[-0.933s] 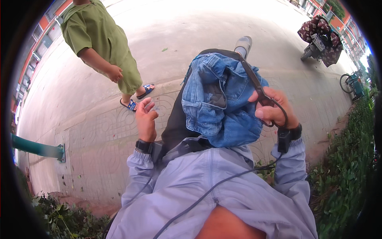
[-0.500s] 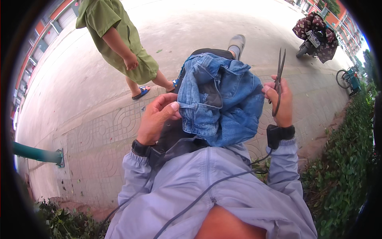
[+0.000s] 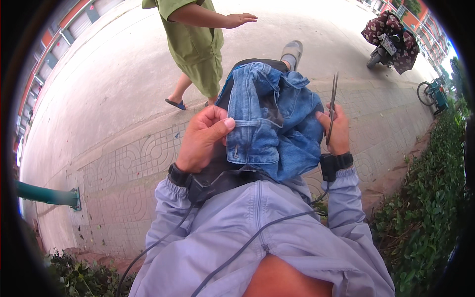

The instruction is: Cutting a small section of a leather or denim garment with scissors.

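Note:
A bundle of blue denim jeans [image 3: 298,143] lies across my lap, its waistband with a belt loop and buttonhole turned toward my left side. My left hand [image 3: 199,142] pinches the edge of that waistband beside the belt loop, thumb on top. In my right hand [image 3: 340,133] is a pair of dark metal scissors [image 3: 334,91], blades pointing up and away and seen nearly edge-on. The right thumb tip is close against the right side of the denim; whether it grips the cloth too I cannot tell.
A person in green clothes [image 3: 198,49] stands ahead on the left, close to my knee. A covered motorbike [image 3: 391,44] and a green tricycle [image 3: 436,96] are at the far right. Hedge leaves [image 3: 420,222] line the right side; a green metal pipe [image 3: 47,193] juts in at left.
My right hand has moved left with the scissors, which turned more edge-on. The waistband has been opened flatter, showing its buttonhole. The person in green has stepped right and raised an arm.

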Demonstrator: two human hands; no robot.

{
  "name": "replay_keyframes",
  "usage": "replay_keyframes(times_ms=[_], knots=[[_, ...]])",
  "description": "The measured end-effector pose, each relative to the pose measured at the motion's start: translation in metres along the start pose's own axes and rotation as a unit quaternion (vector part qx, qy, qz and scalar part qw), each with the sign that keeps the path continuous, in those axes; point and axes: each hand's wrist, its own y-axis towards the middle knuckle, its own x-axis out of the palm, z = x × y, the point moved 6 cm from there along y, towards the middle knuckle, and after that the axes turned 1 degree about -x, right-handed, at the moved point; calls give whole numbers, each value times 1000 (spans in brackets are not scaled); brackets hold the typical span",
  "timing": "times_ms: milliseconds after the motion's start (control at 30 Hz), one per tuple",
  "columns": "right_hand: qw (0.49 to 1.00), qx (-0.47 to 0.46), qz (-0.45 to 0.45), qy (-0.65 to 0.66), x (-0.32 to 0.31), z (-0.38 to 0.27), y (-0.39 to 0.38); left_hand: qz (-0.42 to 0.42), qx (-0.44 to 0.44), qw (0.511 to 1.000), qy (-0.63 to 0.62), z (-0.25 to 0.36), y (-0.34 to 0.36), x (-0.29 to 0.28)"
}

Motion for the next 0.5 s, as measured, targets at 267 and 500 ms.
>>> replay_keyframes(times_ms=[267, 500], knots=[[995, 17, -7, 96, 5, 11, -7, -21, -6, 999, -27, 0, -2, 0], [983, 38, -4, 179, 10, 30, -13, -20, 0, 999, -33, -2, -3, 2]])
